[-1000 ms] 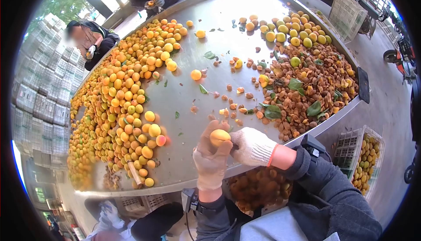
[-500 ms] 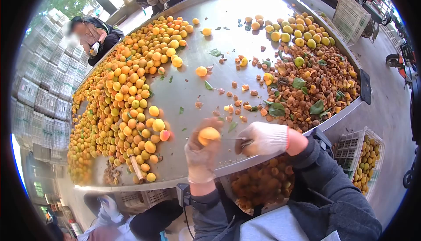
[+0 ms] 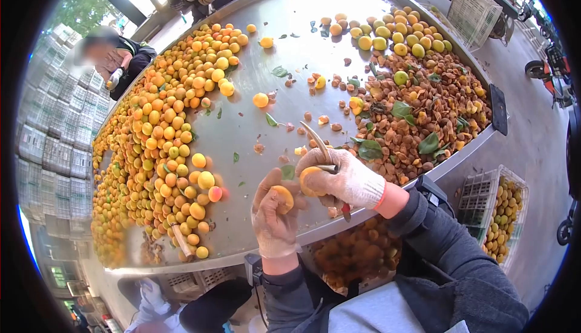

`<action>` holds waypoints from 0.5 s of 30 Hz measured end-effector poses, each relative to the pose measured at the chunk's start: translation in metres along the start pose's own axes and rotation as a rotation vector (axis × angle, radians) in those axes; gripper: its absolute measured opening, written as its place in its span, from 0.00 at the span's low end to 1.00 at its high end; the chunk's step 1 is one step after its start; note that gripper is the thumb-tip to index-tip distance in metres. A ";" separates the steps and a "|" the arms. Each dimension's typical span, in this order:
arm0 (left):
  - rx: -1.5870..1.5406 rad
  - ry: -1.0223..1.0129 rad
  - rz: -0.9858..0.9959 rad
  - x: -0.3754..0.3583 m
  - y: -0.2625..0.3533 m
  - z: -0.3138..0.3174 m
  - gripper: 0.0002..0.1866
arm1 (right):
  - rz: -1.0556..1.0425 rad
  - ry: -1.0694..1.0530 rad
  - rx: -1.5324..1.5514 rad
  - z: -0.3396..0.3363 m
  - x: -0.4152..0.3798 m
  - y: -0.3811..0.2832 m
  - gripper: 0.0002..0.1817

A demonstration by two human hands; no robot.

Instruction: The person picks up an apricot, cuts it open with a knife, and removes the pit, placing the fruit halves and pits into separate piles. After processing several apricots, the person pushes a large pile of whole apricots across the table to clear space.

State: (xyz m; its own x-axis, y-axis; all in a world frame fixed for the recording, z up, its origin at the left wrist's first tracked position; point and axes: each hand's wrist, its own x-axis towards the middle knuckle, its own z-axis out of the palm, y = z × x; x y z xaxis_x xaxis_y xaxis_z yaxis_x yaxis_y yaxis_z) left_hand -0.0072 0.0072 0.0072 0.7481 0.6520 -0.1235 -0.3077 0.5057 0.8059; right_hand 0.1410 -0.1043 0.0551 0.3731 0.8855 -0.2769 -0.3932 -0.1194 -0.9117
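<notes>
My left hand (image 3: 274, 221), in a dirty white glove, is closed around an apricot half (image 3: 282, 199). Just to its right, my gloved right hand (image 3: 351, 181) pinches the other apricot half (image 3: 310, 181). That same hand also grips a knife (image 3: 327, 168), whose curved brownish part points up and away over the table; the fingers hide much of it. Both hands are above the near edge of the metal table (image 3: 242, 133). Below them, an open container holds many apricot halves (image 3: 357, 251).
Whole apricots (image 3: 175, 115) are heaped along the table's left side. Pits (image 3: 417, 109) with leaves are piled at the right, with yellow-green apricots (image 3: 411, 33) behind. A crate of apricots (image 3: 502, 212) stands at the right. Co-workers (image 3: 112, 57) sit around the table.
The whole apricot in my left hand is now in two halves, one in each hand. My right hand has moved left and turned the knife upward.
</notes>
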 end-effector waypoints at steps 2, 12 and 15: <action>-0.124 0.087 -0.047 0.002 0.001 0.013 0.29 | 0.064 -0.036 -0.051 -0.005 0.001 -0.007 0.10; 0.142 0.189 -0.245 -0.005 -0.021 0.030 0.30 | -0.496 0.447 0.532 0.011 0.003 -0.002 0.12; 0.177 0.219 -0.318 -0.005 -0.023 0.035 0.27 | -0.516 0.462 0.460 0.017 -0.004 -0.005 0.11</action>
State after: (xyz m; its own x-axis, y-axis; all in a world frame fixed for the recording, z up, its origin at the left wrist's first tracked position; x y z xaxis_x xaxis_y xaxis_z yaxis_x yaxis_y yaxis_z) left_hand 0.0173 -0.0277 0.0095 0.6409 0.5938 -0.4865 0.0381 0.6084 0.7927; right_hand 0.1268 -0.0992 0.0656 0.8688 0.4931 -0.0462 -0.3450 0.5356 -0.7708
